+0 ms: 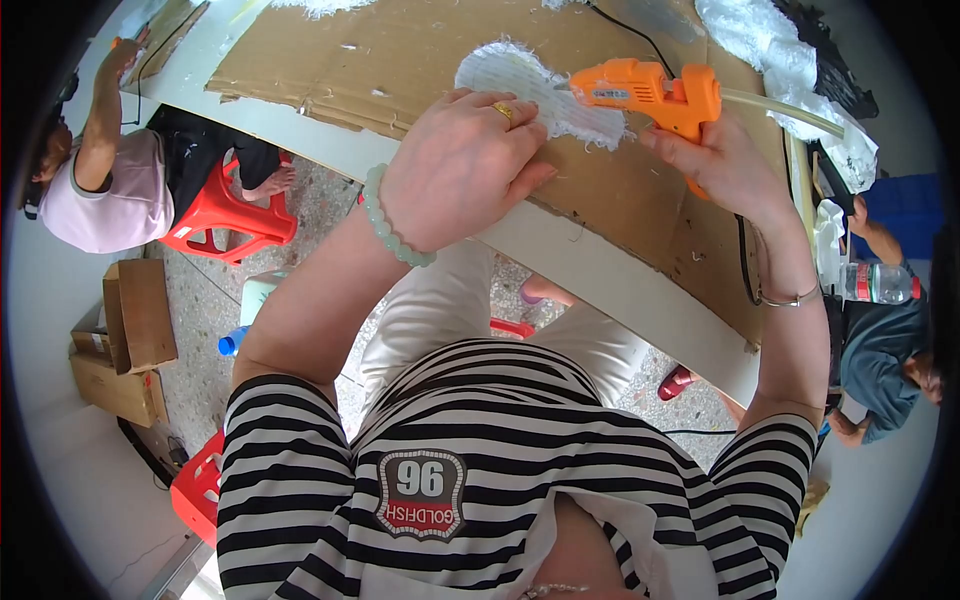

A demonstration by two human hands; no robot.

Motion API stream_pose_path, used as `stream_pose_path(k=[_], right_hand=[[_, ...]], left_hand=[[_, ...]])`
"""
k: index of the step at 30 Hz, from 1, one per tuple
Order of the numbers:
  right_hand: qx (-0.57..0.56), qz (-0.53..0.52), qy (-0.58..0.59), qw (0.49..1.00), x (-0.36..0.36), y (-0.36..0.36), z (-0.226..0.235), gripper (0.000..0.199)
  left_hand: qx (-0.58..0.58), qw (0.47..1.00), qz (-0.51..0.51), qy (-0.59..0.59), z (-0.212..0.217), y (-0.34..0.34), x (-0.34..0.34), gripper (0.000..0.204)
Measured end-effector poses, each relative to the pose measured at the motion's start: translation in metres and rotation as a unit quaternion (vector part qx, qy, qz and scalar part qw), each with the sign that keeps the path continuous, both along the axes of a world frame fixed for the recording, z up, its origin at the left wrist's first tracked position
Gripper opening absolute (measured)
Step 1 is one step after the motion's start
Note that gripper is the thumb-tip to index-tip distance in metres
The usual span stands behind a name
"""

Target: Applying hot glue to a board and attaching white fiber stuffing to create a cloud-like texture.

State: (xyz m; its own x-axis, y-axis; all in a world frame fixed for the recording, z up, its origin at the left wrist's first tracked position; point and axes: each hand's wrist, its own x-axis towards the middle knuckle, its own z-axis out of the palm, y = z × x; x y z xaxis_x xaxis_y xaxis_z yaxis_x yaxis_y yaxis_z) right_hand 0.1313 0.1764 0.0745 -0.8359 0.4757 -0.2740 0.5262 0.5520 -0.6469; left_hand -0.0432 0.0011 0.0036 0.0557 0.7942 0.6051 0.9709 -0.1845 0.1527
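My left hand (465, 165) lies flat, palm down, on the near end of a white woven sole-shaped piece (520, 80), pinning it to a brown cardboard sheet (400, 50). It wears a gold ring and a pale green bead bracelet. My right hand (725, 165) grips the handle of an orange glue gun (650, 92). The gun's nozzle points left and touches the white piece just beyond my left fingers. A pale glue stick juts from the back of the gun toward the right.
The cardboard covers a white table (610, 275). White fluffy material (780, 50) is piled at the far right. A person sits on a red stool (225, 215) at left; another person is at right by a plastic bottle (880, 283). Cardboard boxes (130, 340) stand on the floor.
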Motion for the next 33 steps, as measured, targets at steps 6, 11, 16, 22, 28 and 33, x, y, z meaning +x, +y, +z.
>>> stream_pose_path(k=[6,11,16,22,28,33], right_hand=[[0.098,0.037,0.102,0.989,-0.004,-0.003,-0.007,0.021],[0.052,0.024,0.067,0.996,-0.001,0.002,-0.003,0.029],[-0.028,0.003,0.073,0.997,0.023,0.014,-0.001,0.035],[-0.038,-0.045,0.103,0.993,0.040,0.008,0.008,0.026],[-0.008,-0.006,0.111,0.994,0.039,0.010,0.007,0.018],[0.008,-0.020,0.127,0.992,0.042,0.011,0.003,0.015]], left_hand=[[0.008,1.000,-0.004,0.002,-0.001,0.001,-0.001,0.021],[0.000,1.000,-0.004,-0.003,-0.002,0.001,-0.001,0.021],[-0.004,1.000,-0.004,0.001,-0.001,0.000,-0.001,0.020],[0.009,1.000,-0.006,0.002,-0.002,0.001,-0.001,0.022],[-0.002,1.000,-0.003,-0.001,-0.002,0.001,-0.001,0.024],[0.014,1.000,-0.007,0.005,-0.003,0.001,-0.001,0.023]])
